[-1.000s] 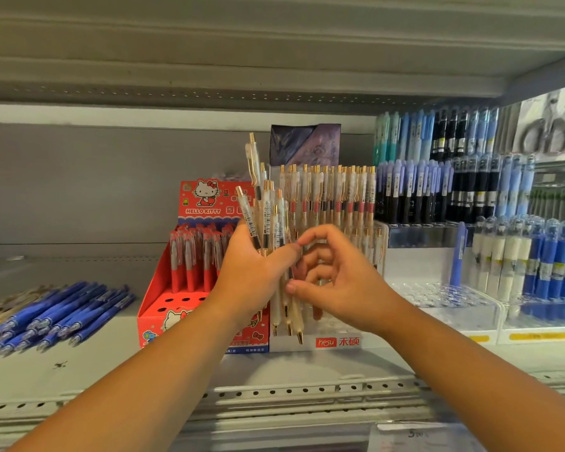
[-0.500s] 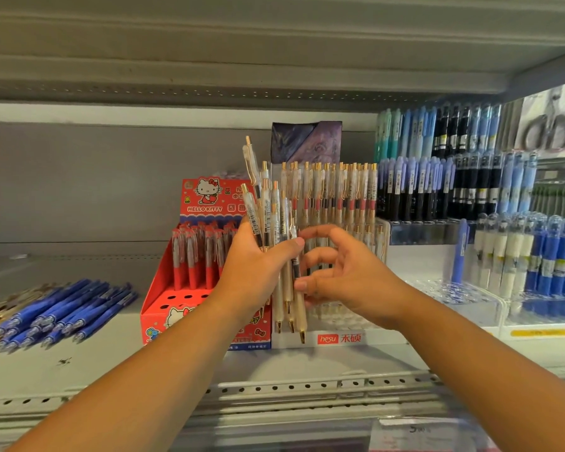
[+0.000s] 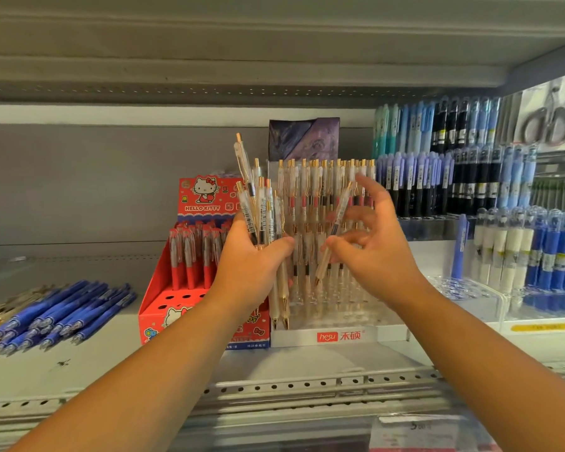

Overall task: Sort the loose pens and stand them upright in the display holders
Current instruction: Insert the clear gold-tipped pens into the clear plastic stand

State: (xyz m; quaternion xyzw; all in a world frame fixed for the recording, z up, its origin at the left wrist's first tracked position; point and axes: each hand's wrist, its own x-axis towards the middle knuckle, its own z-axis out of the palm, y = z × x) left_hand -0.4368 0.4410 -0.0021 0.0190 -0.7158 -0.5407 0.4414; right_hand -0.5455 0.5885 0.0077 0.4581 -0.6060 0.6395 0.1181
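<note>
Before the holder (image 3: pixel 392 332), left hand (image 3: pixel 252 272) grips pens (image 3: pixel 261 207), right hand (image 3: pixel 379 256) pinches one pen (image 3: pixel 338 216)

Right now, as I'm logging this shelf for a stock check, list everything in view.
clear holder: one, white base, centre, cream pens upright at back
bunch of pens: several, cream and gold, before the holder's left side
single pen: one, cream and gold, tilted, before the holder
red box: one, left of the holder, red pens upright inside
loose blue pens: a pile, lying far left
tiered pens: many, blue, black, lilac, upright at right
scissors pack: one, grey, hanging top right
purple card: one, behind the holder
shelf: one, grey, under everything
left hand: one, grips the bunch
right hand: one, pinches the single pen
</note>
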